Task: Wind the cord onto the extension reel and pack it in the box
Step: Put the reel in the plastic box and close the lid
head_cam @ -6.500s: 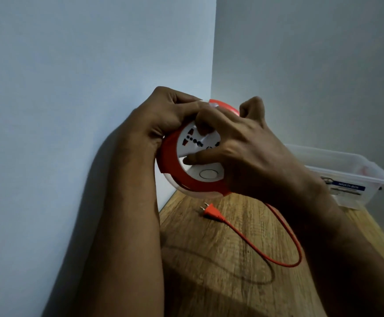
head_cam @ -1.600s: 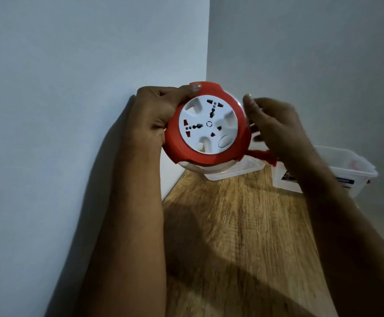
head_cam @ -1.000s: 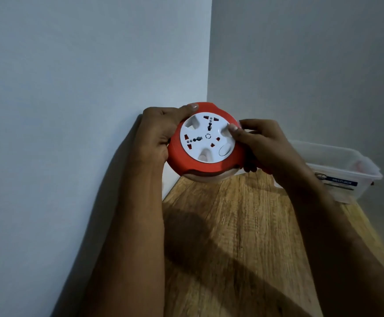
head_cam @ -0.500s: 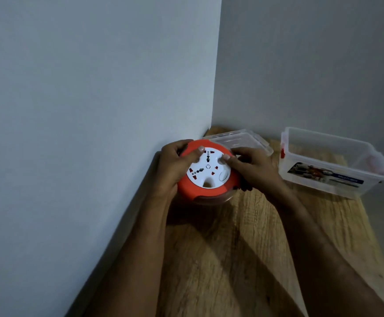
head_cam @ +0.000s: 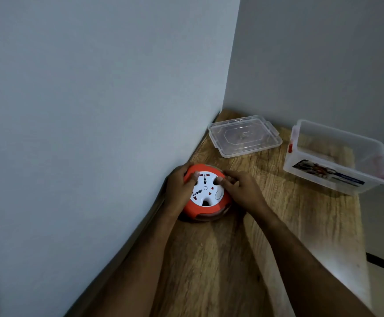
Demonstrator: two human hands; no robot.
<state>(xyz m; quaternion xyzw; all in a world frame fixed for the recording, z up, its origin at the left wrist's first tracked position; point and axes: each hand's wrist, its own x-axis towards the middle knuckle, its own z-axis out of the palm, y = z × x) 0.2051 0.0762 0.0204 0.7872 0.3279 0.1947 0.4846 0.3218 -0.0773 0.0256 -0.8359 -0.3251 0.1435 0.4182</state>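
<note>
Left hand (head_cam: 179, 188): fingers curled round the near-wall side of the extension reel (head_cam: 205, 193), thumb laid on its white socket face. Right hand (head_cam: 240, 188): fingertips pressing on the face's far edge, fingers wrapped over the orange rim; both hands grip the reel.

Reel sits flat on the wooden tabletop (head_cam: 243, 259), socket face up, just beside the wall. No loose cord visible, so winding looks finished.

Handling, judged: rigid plastic shell, smooth and somewhat slippery; moderate weight with cord inside. Best hold is across the rim from opposite sides, not by the rotating face.

Beyond the reel: clear lid (head_cam: 243, 136) lying flat, near. Further right of the reel, well apart: open clear storage box (head_cam: 333, 177), labelled, contents unclear.

Count: one reel, one lid, one box, two hands
</note>
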